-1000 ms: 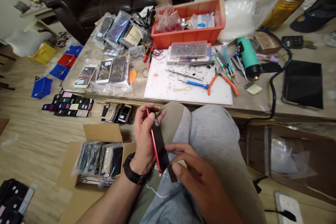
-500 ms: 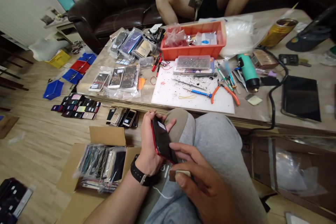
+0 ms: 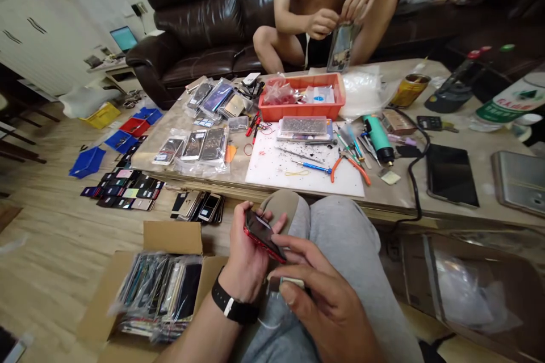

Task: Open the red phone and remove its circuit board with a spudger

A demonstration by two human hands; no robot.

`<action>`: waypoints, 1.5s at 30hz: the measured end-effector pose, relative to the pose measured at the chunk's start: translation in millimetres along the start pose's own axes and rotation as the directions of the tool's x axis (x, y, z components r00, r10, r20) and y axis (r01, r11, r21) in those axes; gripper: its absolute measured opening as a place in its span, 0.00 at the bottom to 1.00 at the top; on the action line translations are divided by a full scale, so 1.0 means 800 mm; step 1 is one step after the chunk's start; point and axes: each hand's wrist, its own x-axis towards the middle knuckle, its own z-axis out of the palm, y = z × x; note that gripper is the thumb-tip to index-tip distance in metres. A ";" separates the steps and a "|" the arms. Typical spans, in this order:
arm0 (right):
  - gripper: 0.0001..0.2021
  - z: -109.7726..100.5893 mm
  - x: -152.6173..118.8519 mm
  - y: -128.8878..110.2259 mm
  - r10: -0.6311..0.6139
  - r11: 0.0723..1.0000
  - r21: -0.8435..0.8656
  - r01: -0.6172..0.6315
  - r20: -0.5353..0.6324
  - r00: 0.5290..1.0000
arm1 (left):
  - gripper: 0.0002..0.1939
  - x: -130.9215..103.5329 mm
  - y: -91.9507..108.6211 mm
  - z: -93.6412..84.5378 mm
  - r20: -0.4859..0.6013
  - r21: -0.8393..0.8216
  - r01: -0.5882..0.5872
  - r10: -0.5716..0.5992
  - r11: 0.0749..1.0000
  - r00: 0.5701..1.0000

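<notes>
My left hand (image 3: 247, 255), with a black watch on the wrist, holds a red-edged phone (image 3: 264, 233) above my lap, its dark screen facing up. My right hand (image 3: 319, 289) pinches a small brown and pale block (image 3: 286, 283) between thumb and finger, just below the phone's lower end. A finger of that hand touches the phone's screen. A thin white cord hangs beneath the block. On the table beyond lies a white mat (image 3: 264, 164) with a blue screwdriver (image 3: 313, 167) and orange-handled pliers (image 3: 352, 167).
Bagged phones (image 3: 204, 144) and a red bin (image 3: 300, 110) stand on the table (image 3: 238, 176). A heat gun (image 3: 378, 139) and a tablet (image 3: 451, 174) lie at right. An open carton (image 3: 172, 236) of phones is at lower left. Another person's hands (image 3: 340, 11) hold a bagged phone opposite.
The view has shifted, showing more of the other person and the table's right side. The phone in my left hand is tilted flatter. The other person's bagged item is lower. My right hand keeps the block.
</notes>
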 end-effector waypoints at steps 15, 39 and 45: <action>0.08 -0.032 0.008 -0.012 -0.062 0.990 -0.133 0.036 -0.195 0.979 | 0.14 -0.004 0.012 -0.025 0.246 0.348 -0.095 0.007 0.933 0.969; 0.12 -0.218 0.175 0.083 0.102 0.418 -0.807 -0.417 -0.415 0.904 | 0.14 0.021 0.011 -0.056 0.758 0.549 -0.669 0.039 0.501 0.651; 0.10 -0.182 0.202 0.083 0.065 0.274 -0.945 -0.178 -0.166 0.984 | 0.13 0.012 0.011 -0.046 0.774 0.538 -0.678 0.024 0.502 0.632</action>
